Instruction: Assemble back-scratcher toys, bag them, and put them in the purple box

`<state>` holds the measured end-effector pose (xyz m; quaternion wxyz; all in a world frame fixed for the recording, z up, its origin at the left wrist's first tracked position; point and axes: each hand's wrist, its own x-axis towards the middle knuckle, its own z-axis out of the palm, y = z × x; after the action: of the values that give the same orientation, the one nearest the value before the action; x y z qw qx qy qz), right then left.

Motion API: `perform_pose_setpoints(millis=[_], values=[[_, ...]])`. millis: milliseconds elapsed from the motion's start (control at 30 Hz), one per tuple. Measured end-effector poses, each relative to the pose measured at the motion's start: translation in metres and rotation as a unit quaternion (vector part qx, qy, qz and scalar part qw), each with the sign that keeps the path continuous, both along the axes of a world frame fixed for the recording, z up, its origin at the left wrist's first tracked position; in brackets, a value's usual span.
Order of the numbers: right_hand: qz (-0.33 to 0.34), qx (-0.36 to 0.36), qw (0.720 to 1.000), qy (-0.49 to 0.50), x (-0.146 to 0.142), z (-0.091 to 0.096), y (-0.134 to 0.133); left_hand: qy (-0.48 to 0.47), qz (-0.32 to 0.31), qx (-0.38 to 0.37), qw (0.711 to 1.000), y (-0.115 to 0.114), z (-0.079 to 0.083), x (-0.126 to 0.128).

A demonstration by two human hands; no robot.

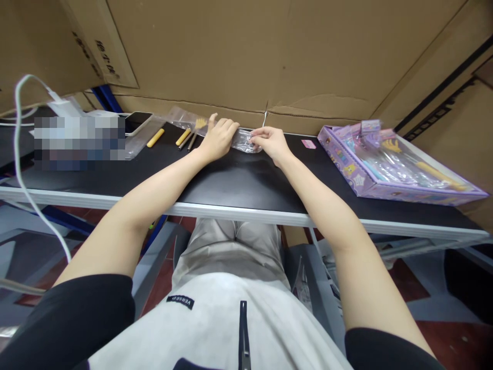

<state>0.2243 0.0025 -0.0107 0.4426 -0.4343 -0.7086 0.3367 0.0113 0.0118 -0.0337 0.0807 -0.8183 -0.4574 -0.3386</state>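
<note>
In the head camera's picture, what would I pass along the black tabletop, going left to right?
White plug, phone, yellow handle, second yellow handle, left hand, clear plastic, right hand, pink card, purple box.

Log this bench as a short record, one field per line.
Left hand: at the clear plastic wrapper, grip unclear
Right hand: fingertips pinching the wrapper
Left of hands: yellow handles, dark rods, yellow claw-shaped piece
Right of hands: pink card, open purple box holding plastic-wrapped items
Surface: black tabletop
</note>
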Motion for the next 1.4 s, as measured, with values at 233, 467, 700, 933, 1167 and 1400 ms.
perform_pose_setpoints(millis=[233, 467, 700, 933, 1167, 1400], values=[[-0.022, 0.019, 0.998, -0.063, -0.001, -0.006, 0.006, -0.006, -0.019, -0.001, 1.000, -0.009, 0.006, 0.009], [-0.065, 0.109, 0.973, -0.195, -0.004, -0.004, 0.005, 0.053, -0.031, 0.023, 0.998, -0.004, 0.003, 0.012], [-0.021, -0.029, 0.989, -0.141, -0.008, 0.006, -0.005, 0.112, -0.062, 0.088, 0.988, 0.010, -0.002, 0.003], [-0.041, -0.117, 0.983, -0.135, 0.002, 0.018, -0.013, 0.097, -0.025, 0.057, 0.993, 0.017, 0.004, -0.038], [-0.035, -0.111, 0.980, -0.159, 0.011, 0.017, -0.006, 0.116, 0.042, -0.012, 0.992, 0.020, 0.011, -0.066], [-0.016, 0.135, 0.948, -0.288, 0.022, 0.005, 0.010, 0.126, 0.062, -0.044, 0.989, 0.022, 0.015, -0.072]])
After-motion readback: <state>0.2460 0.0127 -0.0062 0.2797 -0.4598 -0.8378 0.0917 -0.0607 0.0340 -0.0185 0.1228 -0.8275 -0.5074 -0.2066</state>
